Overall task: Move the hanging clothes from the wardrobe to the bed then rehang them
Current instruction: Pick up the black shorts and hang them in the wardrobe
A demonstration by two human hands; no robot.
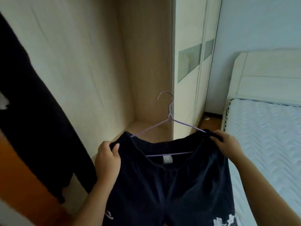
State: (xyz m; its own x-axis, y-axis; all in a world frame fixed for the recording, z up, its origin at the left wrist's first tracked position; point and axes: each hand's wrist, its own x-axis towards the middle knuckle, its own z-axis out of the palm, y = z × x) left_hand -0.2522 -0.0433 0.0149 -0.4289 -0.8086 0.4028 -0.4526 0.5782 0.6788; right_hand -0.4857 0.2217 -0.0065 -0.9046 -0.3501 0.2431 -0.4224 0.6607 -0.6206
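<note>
Dark shorts (171,185) on a purple wire hanger (169,115), held in front of the open wardrobe (143,62), with the bed (268,136) at the right. Your left hand (107,158) grips the left end of the waistband, thumb over the cloth; your right hand (228,144) pinches the right end over the hanger's arm. The hook sits on no rail. A black garment (32,111) hangs at the far left; whether these shorts are bound for bed or rail cannot be told
</note>
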